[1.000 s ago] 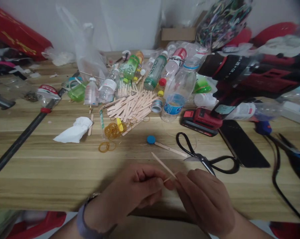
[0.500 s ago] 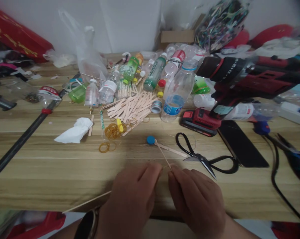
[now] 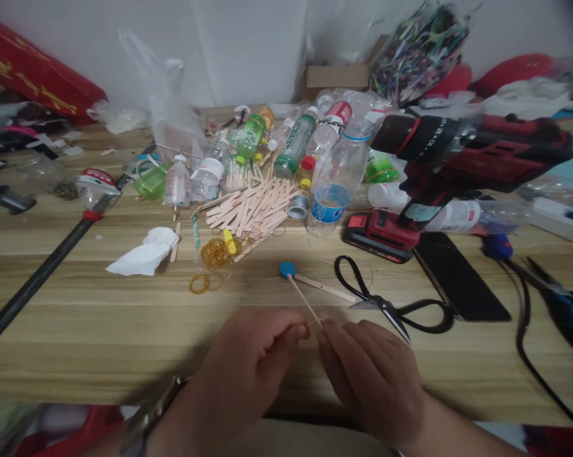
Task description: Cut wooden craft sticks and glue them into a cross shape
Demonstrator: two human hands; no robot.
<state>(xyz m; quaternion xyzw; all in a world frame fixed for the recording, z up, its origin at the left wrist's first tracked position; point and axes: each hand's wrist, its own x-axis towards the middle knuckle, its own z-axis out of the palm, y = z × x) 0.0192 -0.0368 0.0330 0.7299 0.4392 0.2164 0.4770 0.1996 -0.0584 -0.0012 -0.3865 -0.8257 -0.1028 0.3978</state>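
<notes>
Two hands: from my remote seat I have both low over the near edge of the bench, just beside each other with a narrow gap between.
Right hand: I see its thumb and forefinger clamped on the thin stick, the others curled in behind.
Left hand: its thumb and forefinger are pinched together on a faint strand that spans the gap; I cannot make out what the strand is.
Thin stick: held above the bench, slanting up and away from the right fingers; its far tip overlaps the blue cap in my view, and I cannot tell whether they touch.
Blue cap: just beyond the hands, at the end of a flat stick lying on the bench.
Scissors: black-handled, blades spread, near the right hand, with a phone farther right.
Drill: red and black, standing on its battery behind the scissors.
Heap of sticks: well beyond the hands, rubber bands in front, a blue-labelled bottle standing to its right.
</notes>
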